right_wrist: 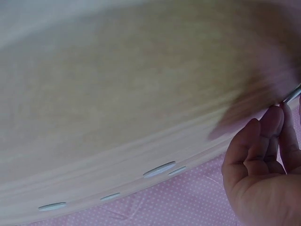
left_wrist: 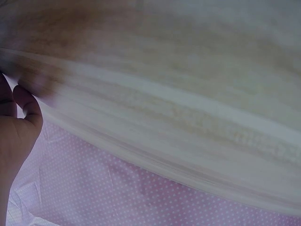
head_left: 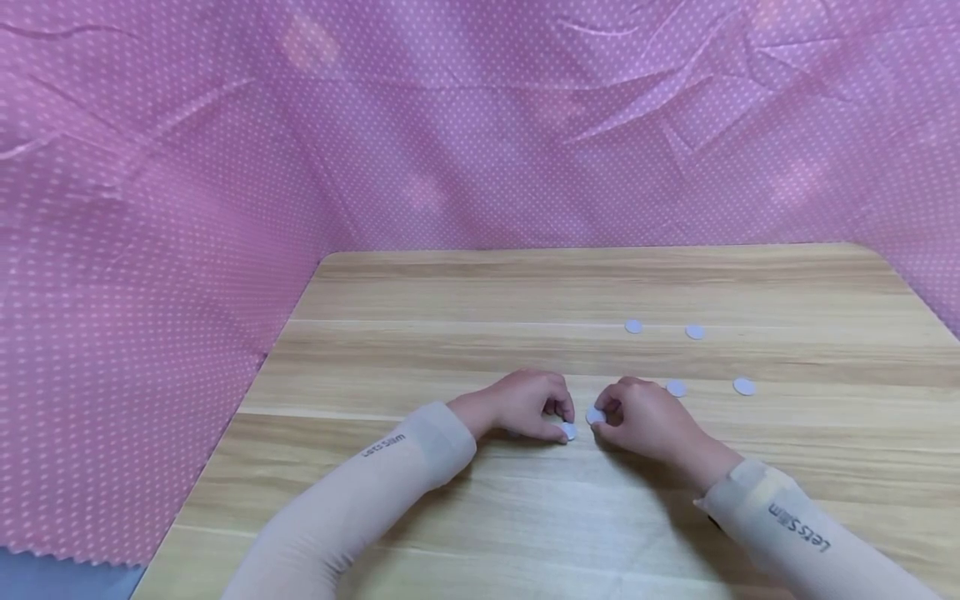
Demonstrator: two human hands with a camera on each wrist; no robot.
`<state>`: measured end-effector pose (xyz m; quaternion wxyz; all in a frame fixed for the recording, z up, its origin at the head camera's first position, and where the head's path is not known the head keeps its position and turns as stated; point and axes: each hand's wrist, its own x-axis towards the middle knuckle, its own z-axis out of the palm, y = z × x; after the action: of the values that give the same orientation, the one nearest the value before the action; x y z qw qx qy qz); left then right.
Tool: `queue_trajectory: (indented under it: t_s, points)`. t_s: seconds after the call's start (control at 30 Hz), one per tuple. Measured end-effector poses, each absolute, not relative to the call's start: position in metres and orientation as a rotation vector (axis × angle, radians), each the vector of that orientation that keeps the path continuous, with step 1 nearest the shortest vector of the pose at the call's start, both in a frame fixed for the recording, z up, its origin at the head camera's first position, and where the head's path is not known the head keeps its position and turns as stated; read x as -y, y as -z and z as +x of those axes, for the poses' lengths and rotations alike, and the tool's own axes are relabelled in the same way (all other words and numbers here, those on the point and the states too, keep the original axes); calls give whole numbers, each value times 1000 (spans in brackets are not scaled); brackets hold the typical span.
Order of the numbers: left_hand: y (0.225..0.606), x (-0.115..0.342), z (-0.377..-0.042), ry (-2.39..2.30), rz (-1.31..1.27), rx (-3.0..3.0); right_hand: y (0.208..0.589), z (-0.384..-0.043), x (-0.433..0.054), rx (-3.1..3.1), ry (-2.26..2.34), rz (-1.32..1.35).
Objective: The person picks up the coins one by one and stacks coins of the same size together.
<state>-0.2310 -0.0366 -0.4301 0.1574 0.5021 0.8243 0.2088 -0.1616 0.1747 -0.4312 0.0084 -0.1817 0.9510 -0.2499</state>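
Near the middle of the table, my left hand (head_left: 528,406) pinches a small white disc (head_left: 569,431) between thumb and fingers, low over the wood. Just to its right, my right hand (head_left: 645,417) holds another white disc (head_left: 595,415) by its edge, tilted up a little. The two discs are a short gap apart. In the right wrist view the right hand (right_wrist: 263,174) has a thin disc (right_wrist: 292,94) at its fingertips. The left wrist view catches part of the left hand (left_wrist: 19,132) at its edge; its disc is hidden there.
Beyond the right hand lie more white discs: a near one (head_left: 676,388) beside the knuckles, one farther right (head_left: 744,387), and two at the back, a left disc (head_left: 633,327) and a right disc (head_left: 695,332). Pink dotted cloth (head_left: 480,125) encloses the wooden table (head_left: 420,333).
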Motion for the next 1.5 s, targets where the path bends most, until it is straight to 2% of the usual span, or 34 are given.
queue_trajectory:
  t_s: [1.5]
  points:
    - [414, 23, -229, -612, 1313, -2353, 416, -146, -208, -2938, 779, -581]
